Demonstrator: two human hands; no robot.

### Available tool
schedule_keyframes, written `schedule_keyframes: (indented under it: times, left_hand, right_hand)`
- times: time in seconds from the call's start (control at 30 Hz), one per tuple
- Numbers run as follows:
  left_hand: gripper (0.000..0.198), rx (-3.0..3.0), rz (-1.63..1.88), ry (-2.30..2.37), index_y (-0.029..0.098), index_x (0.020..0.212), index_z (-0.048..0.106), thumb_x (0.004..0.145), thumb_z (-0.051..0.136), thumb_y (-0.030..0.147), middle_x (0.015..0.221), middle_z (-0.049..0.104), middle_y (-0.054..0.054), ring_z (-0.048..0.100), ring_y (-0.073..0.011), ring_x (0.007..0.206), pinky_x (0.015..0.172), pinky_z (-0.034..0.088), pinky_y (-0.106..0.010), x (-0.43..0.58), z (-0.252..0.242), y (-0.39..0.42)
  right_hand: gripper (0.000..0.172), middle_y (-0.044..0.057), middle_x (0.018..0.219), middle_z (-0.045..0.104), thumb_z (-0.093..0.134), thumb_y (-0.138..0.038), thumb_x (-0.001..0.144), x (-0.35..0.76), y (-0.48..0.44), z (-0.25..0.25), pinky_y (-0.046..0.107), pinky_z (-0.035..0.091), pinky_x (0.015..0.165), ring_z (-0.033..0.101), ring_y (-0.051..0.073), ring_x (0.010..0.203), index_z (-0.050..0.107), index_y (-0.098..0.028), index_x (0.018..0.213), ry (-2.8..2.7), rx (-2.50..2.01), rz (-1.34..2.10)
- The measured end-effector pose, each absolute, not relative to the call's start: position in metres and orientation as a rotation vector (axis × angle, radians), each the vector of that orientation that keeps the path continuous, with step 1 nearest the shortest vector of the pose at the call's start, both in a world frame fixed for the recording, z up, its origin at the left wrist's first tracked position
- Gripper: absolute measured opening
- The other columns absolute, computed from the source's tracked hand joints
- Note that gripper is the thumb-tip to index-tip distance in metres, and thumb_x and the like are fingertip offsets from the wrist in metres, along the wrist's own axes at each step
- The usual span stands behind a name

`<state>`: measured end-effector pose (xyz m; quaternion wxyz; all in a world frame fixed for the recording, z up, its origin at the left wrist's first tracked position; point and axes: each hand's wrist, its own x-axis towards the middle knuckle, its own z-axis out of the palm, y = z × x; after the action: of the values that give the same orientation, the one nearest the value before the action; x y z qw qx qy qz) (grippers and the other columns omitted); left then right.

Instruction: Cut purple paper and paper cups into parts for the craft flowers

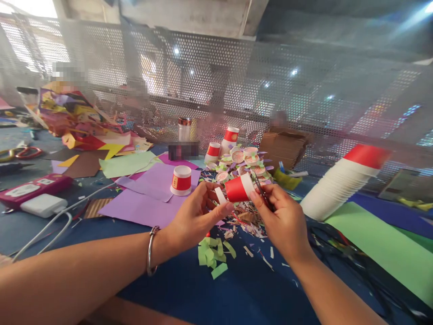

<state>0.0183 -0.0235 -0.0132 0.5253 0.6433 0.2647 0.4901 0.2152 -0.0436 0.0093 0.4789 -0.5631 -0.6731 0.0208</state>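
Note:
Between my hands, a red and white paper cup (237, 188) lies on its side above the scraps. My left hand (199, 210) grips the cup's left end, where a white rim strip shows. In my right hand (280, 216) are dark scissors (261, 187), their blades upright against the cup's white end; the fingers also touch the cup. Behind the cup rises a pile of cut cup pieces (241, 160) with green and purple paper bits. To the left, another red and white paper cup (181, 181) stands upside down on purple paper (142, 207).
A tall leaning stack of paper cups (338, 185) is at right, beside green paper (389, 253). Green scraps (211, 253) lie in front. A power strip (37, 188) with a white charger and cable is at left. A perforated metal screen (203, 67) stands behind.

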Motion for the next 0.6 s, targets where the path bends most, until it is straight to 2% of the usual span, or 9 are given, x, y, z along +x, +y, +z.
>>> schedule_keyframes:
  times: [0.13,0.27,0.47,0.6]
  left_hand:
    - [0.036,1.582,1.180,0.663,0.018,0.098,0.052,0.091,0.059,0.053,0.079,0.053,0.000,0.050,-0.0109,0.068,0.057,0.039,-0.027,0.0184,-0.0139,-0.0230]
    - [0.037,1.621,1.212,0.686,0.018,0.090,0.051,0.094,0.053,0.054,0.080,0.053,0.000,0.049,-0.0117,0.071,0.059,0.039,-0.028,0.0212,-0.0167,-0.0228]
    - [0.040,1.653,1.198,0.696,0.018,0.106,0.052,0.086,0.069,0.047,0.086,0.054,0.000,0.050,-0.0112,0.073,0.060,0.044,-0.025,0.0237,-0.0161,-0.0244]
    - [0.045,1.668,1.196,0.743,0.018,0.108,0.051,0.081,0.074,0.045,0.088,0.058,-0.002,0.054,-0.0116,0.073,0.060,0.047,-0.024,0.0226,-0.0149,-0.0235]
  right_hand:
    - [0.020,0.002,0.076,0.071,0.059,-0.041,0.093,0.2132,-0.0437,0.0077,0.027,0.048,0.061,0.064,0.018,0.066,0.061,-0.020,0.094,-1.657,-1.339,0.142]
    - [0.020,0.002,0.075,0.070,0.059,-0.040,0.093,0.2135,-0.0437,0.0063,0.027,0.048,0.061,0.064,0.017,0.064,0.061,-0.020,0.095,-1.684,-1.316,0.184]
    - [0.018,0.002,0.075,0.068,0.060,-0.038,0.092,0.2129,-0.0429,0.0074,0.027,0.048,0.060,0.062,0.017,0.064,0.060,-0.020,0.093,-1.678,-1.325,0.189]
    - [0.018,0.001,0.070,0.066,0.059,-0.038,0.092,0.2117,-0.0436,0.0070,0.027,0.047,0.059,0.061,0.017,0.061,0.058,-0.020,0.090,-1.686,-1.327,0.189]
